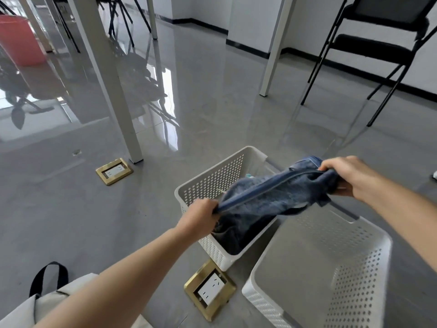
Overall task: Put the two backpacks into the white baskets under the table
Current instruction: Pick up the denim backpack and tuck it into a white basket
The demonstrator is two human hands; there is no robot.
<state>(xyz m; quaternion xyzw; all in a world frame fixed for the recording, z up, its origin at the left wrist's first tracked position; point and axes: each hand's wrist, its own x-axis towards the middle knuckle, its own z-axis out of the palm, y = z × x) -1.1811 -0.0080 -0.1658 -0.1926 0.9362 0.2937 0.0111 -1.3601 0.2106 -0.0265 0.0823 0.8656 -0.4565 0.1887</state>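
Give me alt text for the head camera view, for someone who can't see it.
Both hands, left hand and right hand, grip a blue backpack, lowering it into a white basket on a grey floor. A second white basket sits empty alongside, and a cream backpack waits at lower left.

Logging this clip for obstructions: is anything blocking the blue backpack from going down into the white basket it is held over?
Nothing visible does. The left hand and right hand hold the blue backpack over the far white basket, its lower end already inside. Something pale shows at the basket's far wall, but what it is cannot be told.
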